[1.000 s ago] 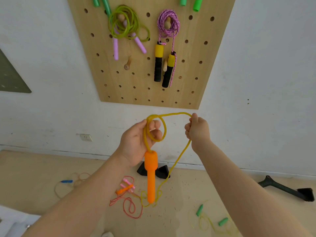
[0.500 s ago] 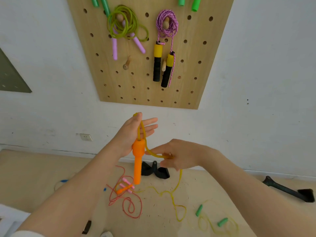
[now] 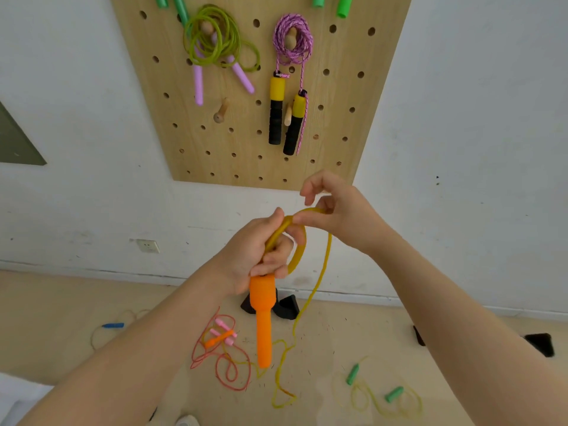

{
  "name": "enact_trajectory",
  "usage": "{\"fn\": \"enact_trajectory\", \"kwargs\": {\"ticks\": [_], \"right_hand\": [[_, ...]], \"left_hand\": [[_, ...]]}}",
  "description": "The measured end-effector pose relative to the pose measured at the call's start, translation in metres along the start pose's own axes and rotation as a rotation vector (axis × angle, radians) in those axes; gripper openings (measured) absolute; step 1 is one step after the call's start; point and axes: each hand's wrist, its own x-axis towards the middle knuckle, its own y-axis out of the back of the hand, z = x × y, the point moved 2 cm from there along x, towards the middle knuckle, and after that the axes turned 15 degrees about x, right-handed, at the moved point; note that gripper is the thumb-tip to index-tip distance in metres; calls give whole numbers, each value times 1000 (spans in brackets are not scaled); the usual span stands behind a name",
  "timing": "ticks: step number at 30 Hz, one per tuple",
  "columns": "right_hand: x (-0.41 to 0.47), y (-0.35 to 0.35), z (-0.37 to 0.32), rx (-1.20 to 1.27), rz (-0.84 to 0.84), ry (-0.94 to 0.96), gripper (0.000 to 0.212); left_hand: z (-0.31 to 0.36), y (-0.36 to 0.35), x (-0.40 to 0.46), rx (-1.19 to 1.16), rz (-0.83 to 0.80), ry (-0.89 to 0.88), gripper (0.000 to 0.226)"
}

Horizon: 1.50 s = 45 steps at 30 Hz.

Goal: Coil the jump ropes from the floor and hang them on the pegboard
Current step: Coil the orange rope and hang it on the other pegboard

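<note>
A yellow plastic jump rope (image 3: 319, 272) with a long orange handle (image 3: 262, 318) is held up in front of a white wall, its handle hanging downward from the left hand (image 3: 258, 253), whose fingers are curled around a gathered loop of the cord just above the handle's top. The right hand (image 3: 341, 213) pinches the top of that loop between thumb and fingertips, touching the left hand's thumb, while its other fingers curl loosely above. From the pinch, a single strand of the yellow cord drops past the handle and trails onto the pale wooden floor (image 3: 61, 318), ending in a slack loop. Above the hands, a light wooden pegboard (image 3: 353, 118) on the wall carries a coiled lime-green rope with lilac handles (image 3: 215, 47) and, beside it, a coiled pink-and-white braided rope with yellow-and-black foam handles (image 3: 292, 47), each hung on a wooden peg; a bare wooden peg (image 3: 220, 112) juts out below the green coil. On the floor lie a tangled red rope with pink and orange handles (image 3: 221, 352), a pale yellow rope with green handles (image 3: 390, 395) to the right, and a faint cord with a blue handle (image 3: 113, 325) to the left.
</note>
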Motion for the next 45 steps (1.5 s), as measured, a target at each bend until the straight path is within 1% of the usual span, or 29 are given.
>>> {"fn": "enact_trajectory", "kwargs": {"ticks": [2,3,5,6,8,12,15,18,20,22,24,25,28,30,32,34,35,37,39,41,43,44,45], "right_hand": [[-3,-1,8,155,-78,-90,9],[-6,-2,14,239,-100,-123,7],[-10,-3,22,329,-77,-131,15],[-11,-3,23,310,-55,-113,18],[-9,-3,21,167,-32,-49,19],[-2,-9,10,-130,-83,80,13],[-1,-11,5,-191,-107,148,8],[-1,-9,4,-176,-146,186,5],[-2,-7,8,-94,-135,120,4],[-4,-11,12,84,-152,-31,13],[-8,-17,17,276,-197,-156,21],[-8,-19,17,316,-210,-179,20],[-8,-19,13,233,-213,-159,9],[-5,-17,9,187,-190,-120,6],[-3,-17,3,171,-142,-49,7],[0,-17,0,182,-99,8,13],[1,-16,0,224,-88,12,19],[2,-11,10,338,-55,-21,37],[1,-7,28,441,9,-103,45],[-3,-7,50,590,43,-210,39],[-14,-4,73,704,52,-311,28],[-20,-3,85,679,71,-364,23],[-26,-1,96,588,93,-407,20]], "left_hand": [[4,1,-2,-127,-10,11,41],[5,1,-3,-146,-14,23,38],[1,3,-4,-73,7,33,38],[-1,5,-3,-19,22,42,39],[-6,8,-2,49,36,84,41],[-10,8,-3,102,1,123,43],[-10,4,-6,82,-14,136,46],[-11,3,-10,108,-57,120,49],[-8,4,-11,68,-78,60,44],[-2,5,-11,-14,-66,20,40],[2,4,-10,-34,-9,16,36],[2,4,-9,-26,32,21,34],[0,4,-9,4,132,5,31],[-1,4,-10,2,154,-17,29],[3,5,-9,-72,143,-28,32],[8,8,-8,-214,111,-67,37],[10,10,-9,-288,96,-97,39],[14,15,-10,-396,59,-175,42],[19,22,-12,-453,48,-265,32],[21,34,-15,-503,133,-337,18],[18,53,-18,-556,265,-382,20],[14,61,-21,-583,328,-393,19],[8,69,-22,-613,393,-394,15]]}}
